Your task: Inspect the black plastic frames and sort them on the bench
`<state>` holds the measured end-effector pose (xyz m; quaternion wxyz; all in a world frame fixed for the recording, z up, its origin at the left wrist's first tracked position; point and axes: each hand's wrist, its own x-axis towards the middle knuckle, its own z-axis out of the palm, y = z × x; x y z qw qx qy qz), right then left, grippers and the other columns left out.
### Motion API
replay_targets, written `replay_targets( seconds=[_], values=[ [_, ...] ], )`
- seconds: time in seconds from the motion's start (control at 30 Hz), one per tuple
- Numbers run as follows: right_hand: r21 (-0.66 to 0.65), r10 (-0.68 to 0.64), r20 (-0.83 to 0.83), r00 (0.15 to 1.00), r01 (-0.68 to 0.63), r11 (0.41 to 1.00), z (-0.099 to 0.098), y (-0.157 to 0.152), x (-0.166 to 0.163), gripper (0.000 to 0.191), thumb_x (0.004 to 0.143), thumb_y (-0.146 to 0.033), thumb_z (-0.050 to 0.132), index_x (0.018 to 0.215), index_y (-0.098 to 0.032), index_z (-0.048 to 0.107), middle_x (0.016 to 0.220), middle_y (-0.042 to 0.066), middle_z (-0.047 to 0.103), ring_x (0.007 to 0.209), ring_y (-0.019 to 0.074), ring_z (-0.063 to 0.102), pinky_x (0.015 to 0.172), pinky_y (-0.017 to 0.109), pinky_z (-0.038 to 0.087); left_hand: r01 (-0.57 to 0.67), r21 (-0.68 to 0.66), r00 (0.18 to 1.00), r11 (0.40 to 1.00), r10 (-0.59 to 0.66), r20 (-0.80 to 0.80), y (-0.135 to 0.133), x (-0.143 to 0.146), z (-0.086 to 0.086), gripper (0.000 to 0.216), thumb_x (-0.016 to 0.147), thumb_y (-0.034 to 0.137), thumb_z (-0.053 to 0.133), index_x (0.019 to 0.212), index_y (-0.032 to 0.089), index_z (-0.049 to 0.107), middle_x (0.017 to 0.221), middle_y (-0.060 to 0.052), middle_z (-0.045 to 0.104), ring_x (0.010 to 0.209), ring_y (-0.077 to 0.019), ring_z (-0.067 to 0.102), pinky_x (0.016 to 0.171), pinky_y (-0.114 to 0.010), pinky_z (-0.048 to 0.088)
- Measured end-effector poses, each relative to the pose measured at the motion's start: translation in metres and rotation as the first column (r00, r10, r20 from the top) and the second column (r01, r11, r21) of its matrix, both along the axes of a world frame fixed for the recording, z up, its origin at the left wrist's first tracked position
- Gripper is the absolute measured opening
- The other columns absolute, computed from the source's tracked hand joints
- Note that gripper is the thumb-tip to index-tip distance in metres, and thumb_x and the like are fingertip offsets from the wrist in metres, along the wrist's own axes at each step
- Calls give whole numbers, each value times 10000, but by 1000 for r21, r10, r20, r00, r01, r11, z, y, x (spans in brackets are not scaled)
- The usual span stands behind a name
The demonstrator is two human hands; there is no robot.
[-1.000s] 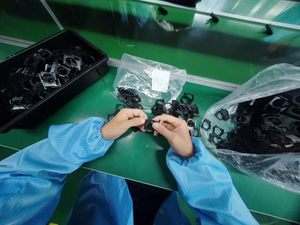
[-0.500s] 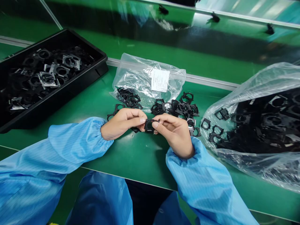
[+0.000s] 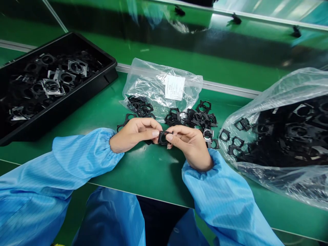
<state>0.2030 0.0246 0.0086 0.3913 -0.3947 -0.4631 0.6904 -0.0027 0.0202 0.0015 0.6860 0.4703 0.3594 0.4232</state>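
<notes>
- The green counter (image 3: 143, 174) runs across the scene, and the things below lie on it.
- On the right, a large clear plastic bag (image 3: 275, 92) lies with its mouth toward the left, holding a heap of dark frame-like parts; a few loose ones lie at its left end.
- On the left, a black bin (image 3: 89, 89) stands at a slant, filled with similar parts, some silvery.
- Blue sleeves (image 3: 225, 198), gathered at the wrists, reach in from the near side.
- At the far middle lies a smaller clear bag (image 3: 146, 80), crumpled.
- The left hand (image 3: 135, 134) and right hand (image 3: 192, 147) are close together over the middle of the counter, both clamped by thumb and fingers on one black part.
- Beyond the right hand spreads a pile of black parts (image 3: 191, 118).
- A smaller cluster (image 3: 140, 106) lies beyond the left hand, by the smaller bag's near left edge.
- A white printed label (image 3: 174, 87) is on the smaller bag, its text too small to read.
- The held part (image 3: 161, 139), a small frame with an opening, sits between the fingertips.
</notes>
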Motion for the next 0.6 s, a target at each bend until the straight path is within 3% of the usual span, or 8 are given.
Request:
replay_targets(
  seconds=[0.27, 0.6],
  values=[
    [45, 21, 26, 999, -22, 999, 2, -1, 1, 333, 711, -458, 931, 799, -173, 785, 656, -16, 675, 550, 104, 605, 574, 269, 544, 21, 22, 1000, 1000, -21, -12, -1, 0, 1, 299, 853, 404, 850, 814, 127, 745, 714, -34, 713, 682, -126, 669, 665, -231, 545],
    [109, -51, 80, 995, 42, 993, 5, -4, -4, 365, 688, -482, 939, 790, -181, 761, 630, -34, 633, 542, 104, 597, 557, 269, 523, 7, -8, 1000, 1000, -7, -9, -1, 2, 1, 365, 830, 453, 860, 766, 122, 719, 683, -28, 688, 641, -120, 641, 632, -231, 533]
  ],
)
